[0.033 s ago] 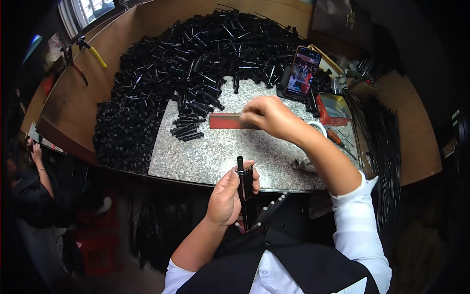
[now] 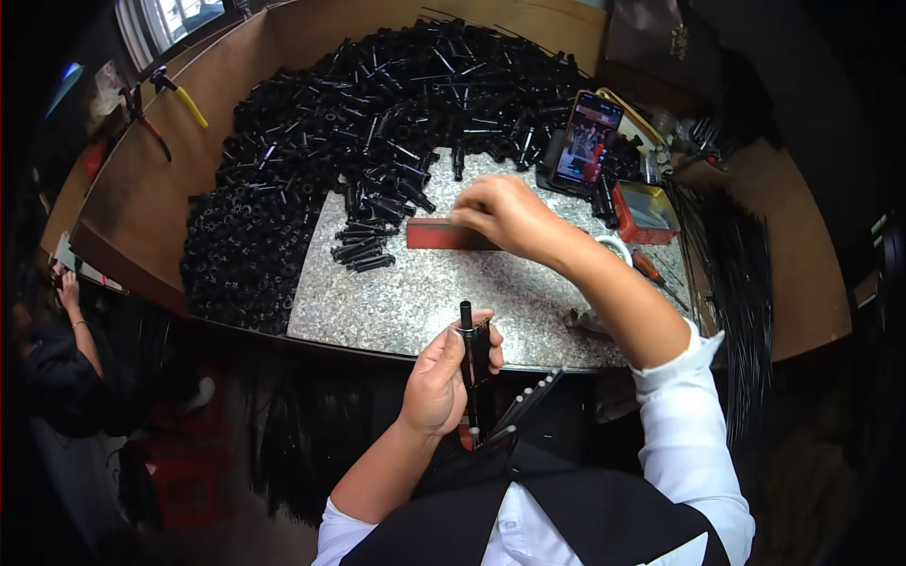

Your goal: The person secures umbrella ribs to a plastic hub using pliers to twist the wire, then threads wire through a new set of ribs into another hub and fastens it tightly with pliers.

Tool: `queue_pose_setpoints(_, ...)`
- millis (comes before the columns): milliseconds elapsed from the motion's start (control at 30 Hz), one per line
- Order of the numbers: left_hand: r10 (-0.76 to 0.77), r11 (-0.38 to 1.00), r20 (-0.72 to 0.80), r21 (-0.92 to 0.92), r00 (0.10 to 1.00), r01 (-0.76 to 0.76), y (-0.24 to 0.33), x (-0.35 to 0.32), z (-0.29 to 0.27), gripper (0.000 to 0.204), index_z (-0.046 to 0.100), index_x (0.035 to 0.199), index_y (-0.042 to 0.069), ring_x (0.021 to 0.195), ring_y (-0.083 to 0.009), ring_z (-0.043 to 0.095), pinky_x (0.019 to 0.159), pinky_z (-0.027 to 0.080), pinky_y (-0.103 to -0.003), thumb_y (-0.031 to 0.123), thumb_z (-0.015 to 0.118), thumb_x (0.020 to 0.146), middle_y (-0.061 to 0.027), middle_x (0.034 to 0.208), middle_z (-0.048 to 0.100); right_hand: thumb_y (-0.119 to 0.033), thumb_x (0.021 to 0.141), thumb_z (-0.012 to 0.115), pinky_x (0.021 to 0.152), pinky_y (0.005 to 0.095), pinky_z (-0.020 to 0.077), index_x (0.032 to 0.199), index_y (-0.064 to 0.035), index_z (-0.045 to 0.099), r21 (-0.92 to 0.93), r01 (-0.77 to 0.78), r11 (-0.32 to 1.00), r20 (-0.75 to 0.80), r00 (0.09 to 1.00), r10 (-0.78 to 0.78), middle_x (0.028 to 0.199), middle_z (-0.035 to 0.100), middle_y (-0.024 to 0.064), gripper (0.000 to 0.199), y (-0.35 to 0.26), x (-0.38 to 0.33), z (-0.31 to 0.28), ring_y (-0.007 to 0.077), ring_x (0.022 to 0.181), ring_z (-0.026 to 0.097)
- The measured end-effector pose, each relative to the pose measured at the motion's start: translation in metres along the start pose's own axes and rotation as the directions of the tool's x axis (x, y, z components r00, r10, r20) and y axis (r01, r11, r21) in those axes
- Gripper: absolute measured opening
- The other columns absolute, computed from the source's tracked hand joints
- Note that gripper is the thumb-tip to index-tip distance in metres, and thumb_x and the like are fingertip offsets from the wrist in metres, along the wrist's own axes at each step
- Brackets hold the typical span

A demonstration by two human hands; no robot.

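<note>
My left hand is wrapped round a dark tubular piece, held upright at the table's near edge with its round end up. Several thin black rods with pale tips stick out slantwise below and right of it; what joins them is too dark to tell. Over a long red box-like bar in mid-table hovers my right hand, its fingers bent in a pinch and partly blurred. Whatever lies between those fingertips is too small to name. Short black cylindrical parts lie left of the bar.
A big heap of black parts fills the back and left. On the right are a propped phone, a red open box, a screwdriver and long black rods. Pliers hang on the left board. Another person's hand shows far left.
My right hand has shifted slightly left along the red bar. The slanting rods by my left hand have swung a little; the left hand's grip stays the same.
</note>
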State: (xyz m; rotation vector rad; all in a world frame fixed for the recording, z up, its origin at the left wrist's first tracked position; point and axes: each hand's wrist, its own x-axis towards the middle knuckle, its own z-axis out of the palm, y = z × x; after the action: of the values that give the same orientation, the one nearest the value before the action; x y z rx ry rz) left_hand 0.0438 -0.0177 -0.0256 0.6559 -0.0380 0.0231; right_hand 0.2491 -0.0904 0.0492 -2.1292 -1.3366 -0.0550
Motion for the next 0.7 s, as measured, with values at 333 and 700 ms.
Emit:
queue_pose_setpoints(333, 0.042, 0.997, -0.064, 0.072, 0.997, -0.038, -0.001, 0.000, -0.001, 0.043, 0.046, 0.128, -0.003, 0.094, -0.0140, 0.056, 0.084, 0.046, -0.027, 0.029, 0.039, 0.101, -0.0095, 0.107, 0.058, -0.027, 0.079, 0.069, 0.081, 0.0393, 0.0490, 0.097, -0.0069, 0.070, -0.272, -0.017, 0.962, 0.115, 0.992, 0.050, 0.095, 0.059, 0.0133, 0.027, 0.004, 0.095, 0.092, 0.0321, 0.092, 0.059)
queue_pose_setpoints(700, 0.048, 0.992, -0.058, 0.122, 0.997, -0.040, -0.004, -0.002, 0.005, 0.044, 0.046, 0.129, -0.003, 0.091, -0.0122, 0.056, 0.084, 0.046, -0.026, 0.031, 0.039, 0.101, -0.0082, 0.105, 0.059, -0.015, 0.086, 0.066, 0.061, 0.0205, 0.0479, 0.111, 0.0004, 0.051, 0.778, -0.416, 0.470, 0.300, 0.904, 0.304, 0.084, 0.056, 0.0017, 0.032, -0.014, 0.019, 0.003, 0.0050, 0.067, 0.053)
